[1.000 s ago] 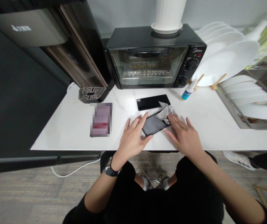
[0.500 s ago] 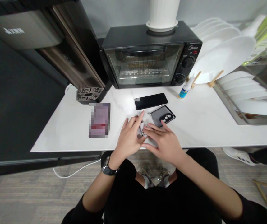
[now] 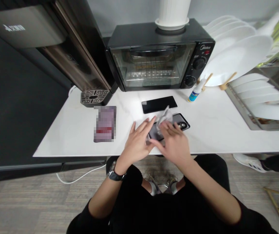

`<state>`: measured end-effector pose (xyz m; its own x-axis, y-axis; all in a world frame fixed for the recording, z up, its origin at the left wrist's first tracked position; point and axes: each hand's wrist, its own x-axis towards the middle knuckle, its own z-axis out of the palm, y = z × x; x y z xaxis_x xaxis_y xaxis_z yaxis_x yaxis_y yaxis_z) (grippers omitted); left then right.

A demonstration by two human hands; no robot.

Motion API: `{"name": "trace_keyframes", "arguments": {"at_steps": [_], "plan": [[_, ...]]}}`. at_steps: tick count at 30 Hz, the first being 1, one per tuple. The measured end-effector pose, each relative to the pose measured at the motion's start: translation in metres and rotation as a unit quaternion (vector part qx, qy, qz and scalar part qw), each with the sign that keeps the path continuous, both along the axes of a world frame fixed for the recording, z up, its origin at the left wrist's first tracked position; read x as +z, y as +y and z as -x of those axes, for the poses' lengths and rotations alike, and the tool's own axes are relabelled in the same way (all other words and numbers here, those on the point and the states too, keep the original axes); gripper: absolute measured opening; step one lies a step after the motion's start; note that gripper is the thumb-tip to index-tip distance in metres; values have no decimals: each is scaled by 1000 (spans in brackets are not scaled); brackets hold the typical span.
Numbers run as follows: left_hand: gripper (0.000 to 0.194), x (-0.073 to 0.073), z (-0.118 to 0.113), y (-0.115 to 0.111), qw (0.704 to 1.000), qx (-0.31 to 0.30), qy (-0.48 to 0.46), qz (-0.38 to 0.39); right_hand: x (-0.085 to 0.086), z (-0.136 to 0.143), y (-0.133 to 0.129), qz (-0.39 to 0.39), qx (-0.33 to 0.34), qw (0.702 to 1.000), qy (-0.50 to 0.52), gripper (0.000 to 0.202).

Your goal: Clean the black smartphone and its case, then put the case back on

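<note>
A crumpled white tissue (image 3: pixel 165 117) is under the fingers of my right hand (image 3: pixel 176 143), which presses it onto a grey phone case (image 3: pixel 177 117) with a black rim and camera openings. The case lies flat on the white counter, its middle partly hidden by the tissue and fingers. My left hand (image 3: pixel 137 141) has its fingers stretched out and apart at the case's left end, with the thumb near the right thumb. Just beyond the case lies a black smartphone (image 3: pixel 159 104), screen up.
A toaster oven (image 3: pixel 154 61) stands behind, bearing a white pot (image 3: pixel 174 13). To the left are a drinks dispenser (image 3: pixel 94 97) and a blurred purple item (image 3: pixel 104 125). A small spray bottle (image 3: pixel 195 92) and racked white plates (image 3: pixel 241 61) are on the right.
My right hand and the tissue have shifted over the phone case, with the tissue bunched higher. The case has slid slightly right. My left hand stays nearly in place.
</note>
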<state>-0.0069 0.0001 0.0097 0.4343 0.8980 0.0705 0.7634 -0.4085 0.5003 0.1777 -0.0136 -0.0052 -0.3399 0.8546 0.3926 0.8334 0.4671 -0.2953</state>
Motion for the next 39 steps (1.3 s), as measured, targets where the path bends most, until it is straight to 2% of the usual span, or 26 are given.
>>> {"name": "trace_keyframes", "arguments": {"at_steps": [2,5,7,10,12,15,18,21,23,25,27,31,33,36,39], "plan": [[94,0,0,0,1000,3,5,-4,3,12,-9,27,69,997,6,54],[94,1,-1,-2,1000,16,3,-14,6,-3,-17,48,103,993,11,45],[94,1,-2,-3,1000,20,-7,-16,6,-29,-16,37,85,996,-6,42],[95,2,-4,-2,1000,18,-15,-11,3,-68,-7,-4,9,999,-48,41],[95,2,-4,-1,1000,17,-10,-7,0,-79,0,-23,-31,997,-63,44],[92,3,-4,0,1000,11,-6,-1,-5,-68,8,-28,-55,996,-60,54],[91,2,-3,1,1000,3,-12,1,-5,-33,10,-29,-66,997,-26,64],[91,1,-1,0,1000,5,-11,-3,0,3,3,2,19,1000,9,56],[94,0,-1,-1,1000,13,-5,-10,4,13,-5,29,84,996,21,49],[97,-1,-1,-1,1000,22,-1,-18,5,7,-11,44,107,993,30,44],[96,-1,-2,-2,999,26,-5,-19,5,-14,-12,44,102,993,26,40],[94,0,-4,-1,999,27,-20,-13,2,-66,-2,-7,9,1000,-22,36],[95,1,-4,-1,999,29,-22,-5,0,-77,6,-30,-37,998,-34,35],[95,2,-4,0,999,22,-23,7,-3,-65,15,-35,-60,997,-31,36],[93,3,-3,0,1000,9,-22,11,-2,-29,14,-27,-58,998,-10,40]]}}
